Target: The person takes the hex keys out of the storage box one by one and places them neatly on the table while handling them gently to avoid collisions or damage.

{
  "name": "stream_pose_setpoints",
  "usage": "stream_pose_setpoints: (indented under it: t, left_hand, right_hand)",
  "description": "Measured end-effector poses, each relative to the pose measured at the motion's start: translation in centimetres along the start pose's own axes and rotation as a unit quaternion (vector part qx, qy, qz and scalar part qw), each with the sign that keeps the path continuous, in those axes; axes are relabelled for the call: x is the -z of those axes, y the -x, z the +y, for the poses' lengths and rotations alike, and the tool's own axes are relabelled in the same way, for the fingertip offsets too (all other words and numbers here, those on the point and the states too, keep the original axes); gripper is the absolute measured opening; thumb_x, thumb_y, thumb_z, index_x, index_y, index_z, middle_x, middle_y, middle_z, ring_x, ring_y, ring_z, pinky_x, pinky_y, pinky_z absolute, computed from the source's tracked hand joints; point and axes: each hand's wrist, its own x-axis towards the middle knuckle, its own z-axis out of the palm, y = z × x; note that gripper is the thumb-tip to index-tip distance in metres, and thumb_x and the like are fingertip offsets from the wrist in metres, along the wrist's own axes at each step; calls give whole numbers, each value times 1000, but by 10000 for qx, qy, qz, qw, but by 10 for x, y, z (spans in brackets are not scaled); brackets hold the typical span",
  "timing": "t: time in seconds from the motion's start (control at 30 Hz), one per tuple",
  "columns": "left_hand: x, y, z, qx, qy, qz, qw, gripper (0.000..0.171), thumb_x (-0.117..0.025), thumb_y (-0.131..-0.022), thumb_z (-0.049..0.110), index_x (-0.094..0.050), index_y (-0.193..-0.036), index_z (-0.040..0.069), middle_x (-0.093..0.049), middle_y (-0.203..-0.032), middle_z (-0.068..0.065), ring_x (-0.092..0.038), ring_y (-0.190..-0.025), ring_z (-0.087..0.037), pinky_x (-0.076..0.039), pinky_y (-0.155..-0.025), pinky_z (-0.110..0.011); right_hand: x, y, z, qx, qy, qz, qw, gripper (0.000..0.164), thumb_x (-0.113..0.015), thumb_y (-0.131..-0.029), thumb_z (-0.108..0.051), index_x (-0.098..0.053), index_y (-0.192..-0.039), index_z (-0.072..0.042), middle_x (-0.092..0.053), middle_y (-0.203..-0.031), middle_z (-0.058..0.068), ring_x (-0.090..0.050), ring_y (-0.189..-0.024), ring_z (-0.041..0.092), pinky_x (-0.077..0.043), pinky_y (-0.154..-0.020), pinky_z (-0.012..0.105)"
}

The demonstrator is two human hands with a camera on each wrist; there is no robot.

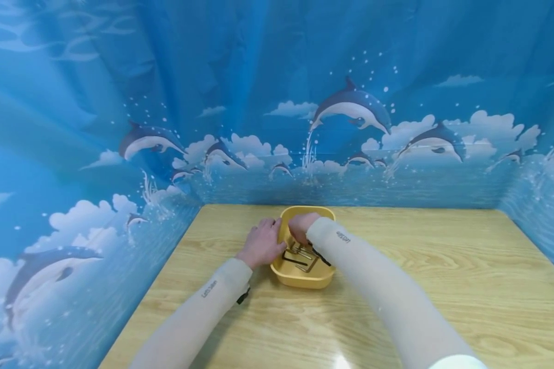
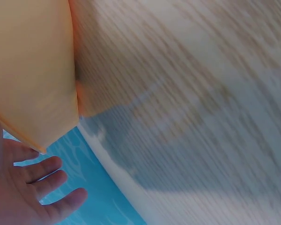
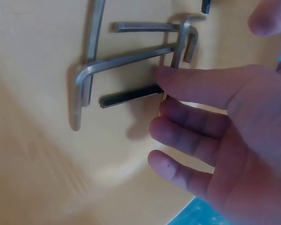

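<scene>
A yellow plastic bin (image 1: 304,282) stands on the table with several L-shaped hex keys (image 1: 295,260) lying loose on its floor. My left hand (image 1: 261,243) holds the bin's left rim. In the left wrist view its fingers spread outside the wall, one touching the rim; the thumb is hidden there. My right hand (image 3: 225,117) reaches down inside the bin, thumb and forefinger pinching a metal hex key (image 3: 180,42), its lower end hidden behind the thumb. Beside the fingertips, a dark hex key (image 3: 131,96) and a longer bent hex key (image 3: 126,61) lie crossed with others.
The bin sits near the back edge of the wood-grain table (image 1: 420,266). A blue curtain (image 1: 268,77) printed with dolphins and clouds closes off the back and both sides. Dark straps show at both wrists.
</scene>
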Motion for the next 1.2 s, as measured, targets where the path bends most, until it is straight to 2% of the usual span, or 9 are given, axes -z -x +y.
stream_pose_setpoints:
  t: [0.2,0.33,0.53,0.63,0.77,0.93,1.03,1.2]
  left_hand:
    - [0,0,0,-3,74,73,9999,72,-60,-97,41,-36,-155,5,-51,-143,-17,-47,-133,-33,-46,-103,-56]
    - [0,0,3,5,89,70,9999,72,-60,-97,41,-37,-155,5,-52,-141,-17,-49,-130,-32,-47,-101,-55]
    - [-1,1,2,10,125,149,9998,71,-60,-97,40,-37,-155,6,-52,-139,-17,-50,-128,-32,-48,-99,-54]
    - [-2,1,1,23,127,123,9998,71,-59,-97,40,-37,-155,6,-52,-140,-17,-49,-129,-31,-48,-100,-54]
    - [-2,3,0,139,74,-4,9999,71,-58,-98,41,-34,-157,8,-50,-144,-17,-47,-133,-32,-46,-102,-54]
    - [-1,5,0,241,66,-59,9997,72,-58,-98,41,-33,-158,9,-48,-147,-17,-44,-137,-32,-44,-105,-55]
    - [0,4,1,232,103,-57,9997,72,-57,-98,41,-33,-158,9,-47,-148,-18,-44,-137,-33,-44,-106,-55]
    - [-1,3,2,208,132,-41,9997,72,-58,-98,41,-34,-157,8,-47,-148,-18,-44,-137,-33,-43,-107,-55]
  right_hand:
    - [1,5,0,115,-178,3,9998,13,-70,-88,-5,-72,-83,-16,-65,-78,-2,-53,-68,12,-47,-61,25]
    - [1,12,3,273,-248,115,9993,13,-69,-86,-2,-75,-87,-14,-68,-81,-1,-53,-67,11,-47,-61,24]
    - [5,22,9,513,-438,276,9973,14,-67,-87,-1,-76,-93,-9,-64,-72,-5,-54,-64,10,-48,-59,23]
    - [7,24,12,661,-325,334,9967,14,-63,-92,-3,-75,-87,-9,-56,-64,-7,-46,-58,9,-42,-56,23]
    - [7,27,17,936,-203,497,9942,28,-60,-94,-4,-62,-68,-16,-42,-56,-9,-32,-53,7,-33,-53,23]
    - [5,44,27,1098,-652,700,9893,46,-63,-95,-7,-43,-57,-23,-30,-52,-8,-24,-50,8,-32,-52,23]
    - [2,60,34,1086,-849,849,9868,46,-63,-97,-9,-42,-57,-22,-30,-54,-7,-26,-50,9,-34,-53,24]
    - [-7,84,44,1084,-806,1163,9840,28,-64,-98,-13,-61,-72,-24,-54,-66,-10,-49,-59,7,-46,-62,26]
